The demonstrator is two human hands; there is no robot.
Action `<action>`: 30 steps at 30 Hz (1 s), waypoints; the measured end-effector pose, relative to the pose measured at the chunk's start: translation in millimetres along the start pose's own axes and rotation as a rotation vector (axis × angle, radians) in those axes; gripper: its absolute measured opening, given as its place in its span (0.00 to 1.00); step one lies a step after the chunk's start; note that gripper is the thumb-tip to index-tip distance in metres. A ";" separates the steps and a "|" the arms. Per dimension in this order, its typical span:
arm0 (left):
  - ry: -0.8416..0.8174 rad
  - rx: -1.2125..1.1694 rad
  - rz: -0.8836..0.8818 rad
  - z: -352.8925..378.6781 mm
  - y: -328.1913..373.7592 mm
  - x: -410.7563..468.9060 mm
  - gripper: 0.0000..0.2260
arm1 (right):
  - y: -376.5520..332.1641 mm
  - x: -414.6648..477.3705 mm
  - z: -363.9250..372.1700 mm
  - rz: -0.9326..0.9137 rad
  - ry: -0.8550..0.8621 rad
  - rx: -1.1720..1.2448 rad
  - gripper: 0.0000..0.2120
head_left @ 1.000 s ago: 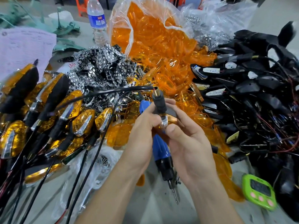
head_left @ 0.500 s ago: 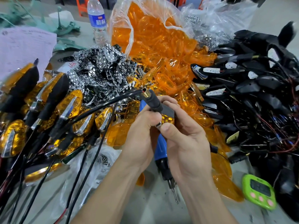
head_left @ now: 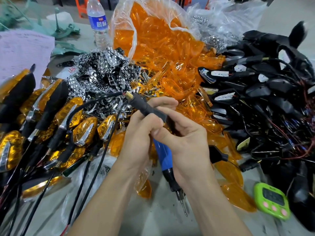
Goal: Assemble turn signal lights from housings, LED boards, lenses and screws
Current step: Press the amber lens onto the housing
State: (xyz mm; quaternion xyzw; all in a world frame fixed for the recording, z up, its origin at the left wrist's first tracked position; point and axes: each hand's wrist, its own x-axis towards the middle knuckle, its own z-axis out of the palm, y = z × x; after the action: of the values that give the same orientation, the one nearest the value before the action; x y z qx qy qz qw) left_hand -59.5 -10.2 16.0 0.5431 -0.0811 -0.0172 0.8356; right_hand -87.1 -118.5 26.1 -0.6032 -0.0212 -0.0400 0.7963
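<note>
Both hands clamped round one turn signal (head_left: 148, 109) at the centre of the view.
Left hand (head_left: 136, 142) and right hand (head_left: 189, 142) curled tight on it, the blue screwdriver (head_left: 163, 154) between the palms, bit toward 6 o'clock. Best turned slowly, checking the lens seats and keeping the wire slack. A second before, its stem stood near 12 o'clock; now it leaned toward 10.

Chinese characters on water bottle (head_left: 98, 23) label

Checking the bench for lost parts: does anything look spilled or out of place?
Yes. Orange lenses lie spilled from the open clear bag across the table, mingling with chrome reflectors; several lie loose by the green timer.
</note>
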 end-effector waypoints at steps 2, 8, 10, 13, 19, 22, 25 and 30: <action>-0.016 0.013 -0.023 -5.0 -0.2 -1.1 0.27 | -4.3 2.3 -3.7 -0.026 -0.065 -0.282 0.18; -0.077 0.074 -0.039 -15.4 -0.7 -3.0 0.25 | -8.8 -0.8 -4.5 0.008 -0.254 -0.640 0.11; -0.101 0.089 -0.039 -14.6 -0.5 -3.9 0.24 | -7.0 -2.9 -3.3 0.014 -0.231 -0.575 0.10; 0.028 0.106 0.013 -10.3 -6.3 -5.2 0.14 | -2.7 -3.5 -2.4 0.050 -0.231 -0.499 0.16; 0.105 0.164 0.083 -5.7 -9.2 -6.7 0.07 | 9.9 -4.5 -6.5 0.090 -0.192 -0.365 0.21; 0.113 0.193 0.071 -6.1 -10.8 -6.7 0.07 | 12.7 -5.8 -7.7 0.089 -0.190 -0.306 0.18; 0.144 0.229 0.012 -4.4 -12.2 -6.3 0.08 | 15.1 -2.8 -10.4 0.124 -0.209 -0.256 0.17; 0.079 0.149 -0.060 -2.9 -3.9 -5.3 0.22 | 19.2 -2.5 -14.8 0.230 -0.156 0.103 0.13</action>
State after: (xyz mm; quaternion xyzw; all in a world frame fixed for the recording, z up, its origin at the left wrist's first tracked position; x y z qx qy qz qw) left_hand -64.1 -8.6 10.6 0.6063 -0.0329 -0.0145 0.7944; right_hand -88.1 -127.5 3.5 -0.5614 -0.0158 0.0996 0.8214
